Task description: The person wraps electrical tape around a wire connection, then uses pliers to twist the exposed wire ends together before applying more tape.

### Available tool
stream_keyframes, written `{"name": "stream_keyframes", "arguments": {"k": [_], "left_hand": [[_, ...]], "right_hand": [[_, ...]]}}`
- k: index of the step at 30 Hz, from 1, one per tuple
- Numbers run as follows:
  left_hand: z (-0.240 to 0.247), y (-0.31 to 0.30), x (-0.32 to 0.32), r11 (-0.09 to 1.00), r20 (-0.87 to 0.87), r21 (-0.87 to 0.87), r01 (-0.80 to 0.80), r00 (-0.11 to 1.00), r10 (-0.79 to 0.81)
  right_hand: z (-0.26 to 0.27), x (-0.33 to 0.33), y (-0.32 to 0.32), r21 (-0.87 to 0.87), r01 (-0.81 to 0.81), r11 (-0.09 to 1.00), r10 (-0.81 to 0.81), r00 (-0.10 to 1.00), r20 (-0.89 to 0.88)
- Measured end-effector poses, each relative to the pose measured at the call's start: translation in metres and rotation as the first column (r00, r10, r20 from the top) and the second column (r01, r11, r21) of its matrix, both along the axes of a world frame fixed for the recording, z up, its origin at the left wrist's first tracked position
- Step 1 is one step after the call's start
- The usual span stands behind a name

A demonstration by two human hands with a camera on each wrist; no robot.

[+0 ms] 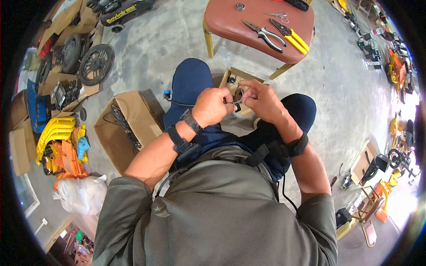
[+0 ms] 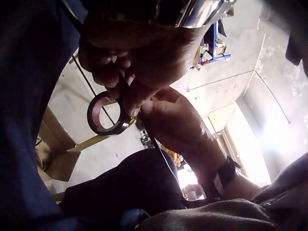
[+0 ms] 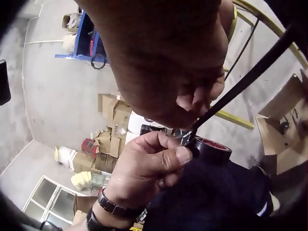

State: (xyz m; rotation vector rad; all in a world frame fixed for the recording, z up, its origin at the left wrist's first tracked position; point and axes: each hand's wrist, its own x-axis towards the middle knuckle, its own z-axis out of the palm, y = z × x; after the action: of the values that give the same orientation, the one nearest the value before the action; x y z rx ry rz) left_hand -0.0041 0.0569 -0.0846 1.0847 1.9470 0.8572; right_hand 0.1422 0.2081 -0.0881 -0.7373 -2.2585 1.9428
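My left hand pinches a black cable between thumb and fingers. A shiny black wrapped spot shows at its fingertips in the right wrist view. My right hand meets it over the lap, its thumb and index finger about a roll of black electrical tape. In the left wrist view the tape roll appears as a ring with a reddish inner core, right beside the fingertips of both hands. Part of the cable lies over the left thigh, ending in a blue connector.
Ahead, a brown padded stool bears pliers, yellow-handled wire strippers, small scissors and a metal ring. A small open carton stands beyond the hands. On the left sits a larger cardboard box holding dark cables.
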Motion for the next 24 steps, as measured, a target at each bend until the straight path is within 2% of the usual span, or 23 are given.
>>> {"name": "stream_keyframes", "arguments": {"k": [3, 6, 9, 13, 17, 19, 21, 24], "left_hand": [[0.004, 0.001, -0.001, 1.000, 0.008, -0.021, -0.009, 1.000, 0.009], [0.007, 0.000, 0.001, 1.000, 0.010, -0.019, -0.007, 1.000, 0.007], [0.006, 0.000, 0.000, 1.000, 0.003, -0.009, -0.003, 1.000, 0.003], [0.008, 0.000, 0.000, 1.000, -0.015, -0.002, 0.009, 1.000, -0.009], [0.005, 0.000, 0.000, 1.000, -0.001, 0.008, 0.002, 1.000, -0.002], [0.005, 0.000, 0.001, 1.000, -0.010, 0.016, 0.000, 1.000, 0.000], [0.005, 0.000, 0.001, 1.000, -0.024, 0.017, 0.000, 1.000, 0.000], [0.005, 0.000, 0.001, 1.000, -0.045, 0.014, 0.007, 0.999, -0.006]], "right_hand": [[-0.002, 0.001, -0.001, -0.099, 0.068, 0.993, -0.065, 0.997, 0.035], [-0.003, 0.001, 0.000, -0.106, 0.049, 0.993, -0.039, 0.995, 0.094], [-0.011, 0.002, 0.000, -0.186, 0.059, 0.981, -0.043, 0.995, 0.091], [-0.015, 0.006, -0.010, 0.129, 0.046, 0.991, -0.036, 0.996, -0.081], [0.001, 0.010, -0.013, 0.468, 0.024, 0.884, 0.050, 0.988, -0.144], [0.009, 0.008, -0.014, 0.629, 0.014, 0.777, 0.112, 0.981, -0.159], [0.017, 0.006, -0.014, 0.786, -0.004, 0.619, 0.192, 0.970, -0.147], [0.025, 0.001, -0.014, 0.897, -0.096, 0.433, 0.287, 0.957, -0.036]]}}
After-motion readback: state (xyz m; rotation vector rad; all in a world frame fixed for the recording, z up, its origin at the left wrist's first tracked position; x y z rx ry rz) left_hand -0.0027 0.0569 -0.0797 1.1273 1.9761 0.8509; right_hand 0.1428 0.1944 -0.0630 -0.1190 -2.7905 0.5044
